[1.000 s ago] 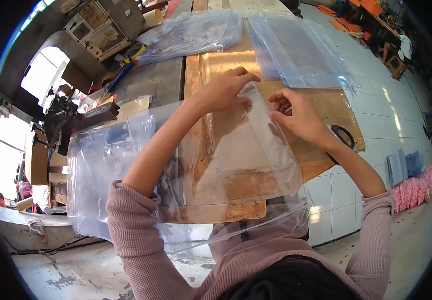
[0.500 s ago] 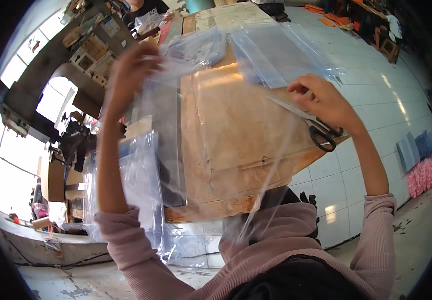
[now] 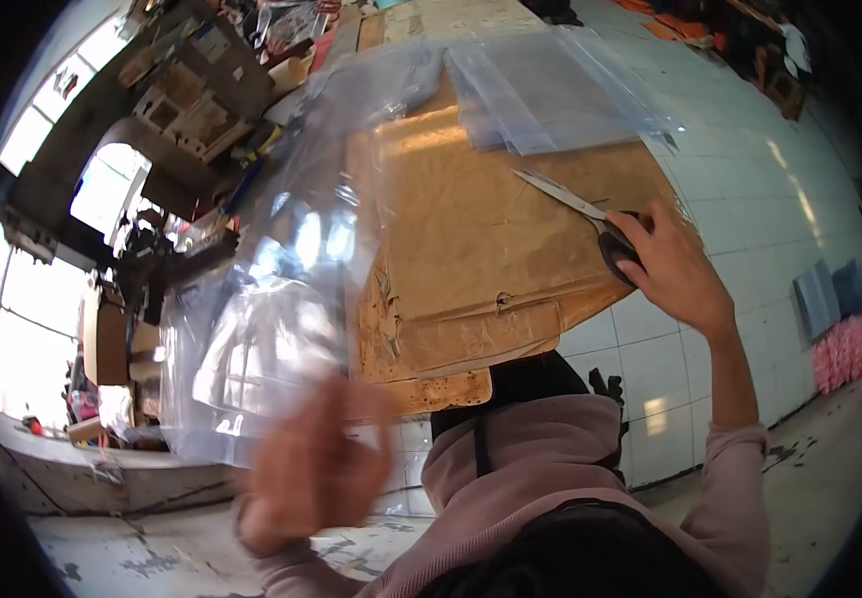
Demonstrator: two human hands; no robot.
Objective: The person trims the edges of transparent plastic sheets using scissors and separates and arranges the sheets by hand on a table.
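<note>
Table (image 3: 451,224): brown top, speckled front edge. Scissors (image 3: 562,194) on it. Beyond scissors: plastic sheets (image 3: 560,95). Left of scissors: clear plastic (image 3: 189,384).

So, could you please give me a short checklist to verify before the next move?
1. Right hand at the handles of the scissors: ok.
2. Grip on the handles firm: cannot tell.
3. Left hand away from the blades: ok.
4. Left hand free of plastic: cannot tell, it is blurred.
5. Clear plastic on the left smooth: not ok, wrinkled.
6. Far plastic stack squared up: not ok, edges staggered.
</note>
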